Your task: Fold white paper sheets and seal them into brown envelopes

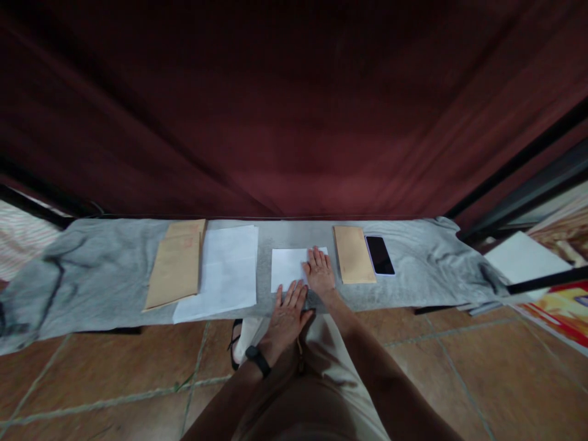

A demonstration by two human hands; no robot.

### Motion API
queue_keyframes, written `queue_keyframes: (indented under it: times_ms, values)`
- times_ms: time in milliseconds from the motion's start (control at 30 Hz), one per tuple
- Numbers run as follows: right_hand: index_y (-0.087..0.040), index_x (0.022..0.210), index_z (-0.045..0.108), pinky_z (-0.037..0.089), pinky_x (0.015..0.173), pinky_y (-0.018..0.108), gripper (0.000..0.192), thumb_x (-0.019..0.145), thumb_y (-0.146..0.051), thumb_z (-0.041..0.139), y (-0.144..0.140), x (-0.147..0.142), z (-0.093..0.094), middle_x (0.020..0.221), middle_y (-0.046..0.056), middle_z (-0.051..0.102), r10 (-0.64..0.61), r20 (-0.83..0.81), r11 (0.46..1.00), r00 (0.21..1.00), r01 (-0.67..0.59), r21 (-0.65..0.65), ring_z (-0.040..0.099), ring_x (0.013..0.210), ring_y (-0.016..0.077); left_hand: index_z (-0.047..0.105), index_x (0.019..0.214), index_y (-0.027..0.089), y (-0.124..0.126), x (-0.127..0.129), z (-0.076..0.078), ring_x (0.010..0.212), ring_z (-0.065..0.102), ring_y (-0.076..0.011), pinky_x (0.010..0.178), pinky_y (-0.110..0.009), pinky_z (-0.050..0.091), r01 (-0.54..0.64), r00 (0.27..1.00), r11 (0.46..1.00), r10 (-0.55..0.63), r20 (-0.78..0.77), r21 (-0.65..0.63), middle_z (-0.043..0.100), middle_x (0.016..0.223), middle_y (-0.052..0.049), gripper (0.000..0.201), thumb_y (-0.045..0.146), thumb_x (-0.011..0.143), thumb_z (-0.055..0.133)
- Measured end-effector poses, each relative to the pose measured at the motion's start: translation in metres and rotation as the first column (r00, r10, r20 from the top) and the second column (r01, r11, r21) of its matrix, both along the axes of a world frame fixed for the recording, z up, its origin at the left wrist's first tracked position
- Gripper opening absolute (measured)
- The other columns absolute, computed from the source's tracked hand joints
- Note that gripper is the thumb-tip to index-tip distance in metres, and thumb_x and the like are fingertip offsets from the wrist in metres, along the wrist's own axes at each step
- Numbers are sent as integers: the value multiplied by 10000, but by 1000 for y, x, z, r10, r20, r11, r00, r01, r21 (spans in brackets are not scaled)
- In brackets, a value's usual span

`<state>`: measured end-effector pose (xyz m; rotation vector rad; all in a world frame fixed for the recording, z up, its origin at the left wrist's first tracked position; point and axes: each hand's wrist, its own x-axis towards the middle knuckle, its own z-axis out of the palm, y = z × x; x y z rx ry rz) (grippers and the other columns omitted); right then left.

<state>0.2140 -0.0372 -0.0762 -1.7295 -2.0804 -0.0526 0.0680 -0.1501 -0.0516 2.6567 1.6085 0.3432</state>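
A white rectangular paper lies flat on grey cloth.

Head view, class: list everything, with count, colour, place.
Curtain: one, maroon, top
Cloth: one, grey, middle
Envelopes: at least two, brown, left
Large paper: count unclear, white, left
Small paper: one, white, centre
Right envelope: one, brown, right
Phone: one, dark, right
Bars: several, black, sides
Print: one, multicoloured, far right
Floor tiles: several, brown, below
Sandal: one, black, below
Trousers: one, pale, below
Watch: one, black, left wrist
Left hand, right hand: one each, on small paper
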Motion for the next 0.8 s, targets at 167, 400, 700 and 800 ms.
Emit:
queue_keyframes:
  times_ms: [167,400,700,800]
  values:
    - [-25,1525,388,322,1173,532,578,1067,-375,333,-18,10,-5,1564,252,390,-58,1,997,998,57,44,391,1457,322,351,1535,56,0,-3,-3,1517,285,-293,1242,-529,264,-78,996,996,76,38,36,382,1585,-214,679,485,1009,392]
    - [-16,1556,309,353,1156,533,593,1065,-346,339,-55,15,-11,1565,266,384,-77,-6,990,997,77,116,381,1462,326,308,1553,54,-1,-23,-16,1497,323,-315,1210,-527,331,-255,961,965,247,128,56,387,1575,-233,683,469,1013,368]
    - [-8,1558,300,342,1163,519,592,1055,-316,350,-70,13,-9,1571,263,377,-95,-10,989,995,95,116,388,1457,328,326,1540,27,57,11,0,1524,272,-264,1246,-447,267,-251,962,968,252,107,-22,351,1606,-202,622,381,1031,287]
    - [-14,1557,309,331,1171,518,594,1054,-328,341,-69,12,-8,1572,255,380,-105,-12,989,994,105,102,386,1460,323,357,1541,95,82,20,-4,1523,276,-266,1240,-494,250,-212,973,977,214,93,-30,381,1601,-161,593,387,1030,286]
